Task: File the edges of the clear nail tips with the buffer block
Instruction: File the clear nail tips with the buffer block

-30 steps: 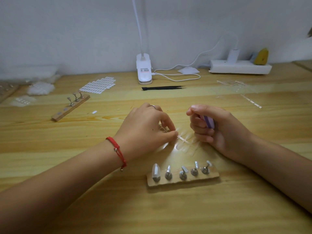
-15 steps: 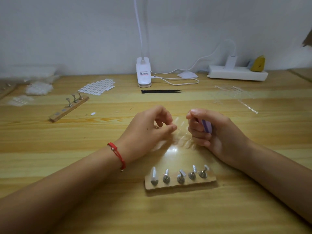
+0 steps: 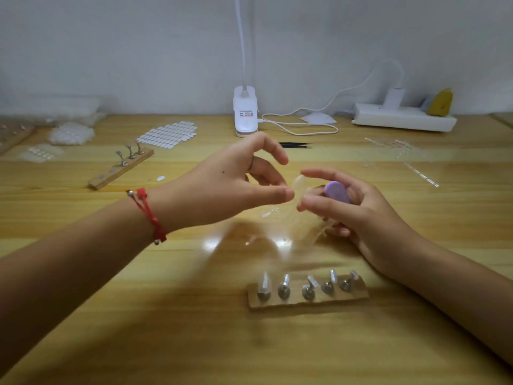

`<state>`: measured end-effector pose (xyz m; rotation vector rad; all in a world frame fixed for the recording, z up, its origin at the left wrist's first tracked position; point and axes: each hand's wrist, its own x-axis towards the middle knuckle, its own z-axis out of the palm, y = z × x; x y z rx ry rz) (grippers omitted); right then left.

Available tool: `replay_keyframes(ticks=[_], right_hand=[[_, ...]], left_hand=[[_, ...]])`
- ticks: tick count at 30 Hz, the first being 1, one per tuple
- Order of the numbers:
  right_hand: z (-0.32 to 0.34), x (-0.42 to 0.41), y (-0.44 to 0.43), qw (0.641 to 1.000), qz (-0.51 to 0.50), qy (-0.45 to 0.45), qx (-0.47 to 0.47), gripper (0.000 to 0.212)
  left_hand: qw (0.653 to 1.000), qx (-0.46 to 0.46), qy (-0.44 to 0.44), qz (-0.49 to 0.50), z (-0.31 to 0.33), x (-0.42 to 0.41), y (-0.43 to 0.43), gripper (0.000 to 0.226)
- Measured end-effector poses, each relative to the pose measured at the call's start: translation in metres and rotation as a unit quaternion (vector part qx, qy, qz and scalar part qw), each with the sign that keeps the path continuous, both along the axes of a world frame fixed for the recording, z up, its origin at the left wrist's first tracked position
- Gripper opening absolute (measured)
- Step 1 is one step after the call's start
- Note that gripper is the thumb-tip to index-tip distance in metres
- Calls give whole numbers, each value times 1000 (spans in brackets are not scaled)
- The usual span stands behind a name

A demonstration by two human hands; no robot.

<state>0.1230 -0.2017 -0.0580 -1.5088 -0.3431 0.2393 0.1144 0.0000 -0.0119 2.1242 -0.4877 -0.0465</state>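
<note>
I find the left hand (image 3: 222, 190) raised above the table (image 3: 194, 329), fingers spread and holding nothing, its thumb just beside a clear nail tip (image 3: 298, 184). That tip appears pinched at the fingertips of the right hand (image 3: 369, 218), which also curls round the purple buffer block (image 3: 337, 191). The block is off the tip's edge, so I judge this tip not yet filed; how many tips are finished I cannot tell.
</note>
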Motion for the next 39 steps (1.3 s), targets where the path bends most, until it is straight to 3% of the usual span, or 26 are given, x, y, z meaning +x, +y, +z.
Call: replay_keyframes(ticks=[4, 8, 14, 26, 39], right_hand=[[3, -4, 0, 1000, -4, -4, 10, 57], [1, -4, 2, 1000, -24, 0, 18, 60], [1, -4, 4, 999, -44, 3, 27, 53], [0, -4, 4, 999, -37, -5, 32, 42], [1, -2, 1, 999, -19, -2, 36, 36]], left_hand=[[998, -42, -34, 17, -5, -2, -14, 31], [994, -86, -13, 61, -19, -10, -10, 36], [986, -131, 37, 94, -38, -18, -6, 17], [974, -193, 51, 103, -45, -18, -7, 23], [975, -193, 44, 104, -42, -21, -9, 24]])
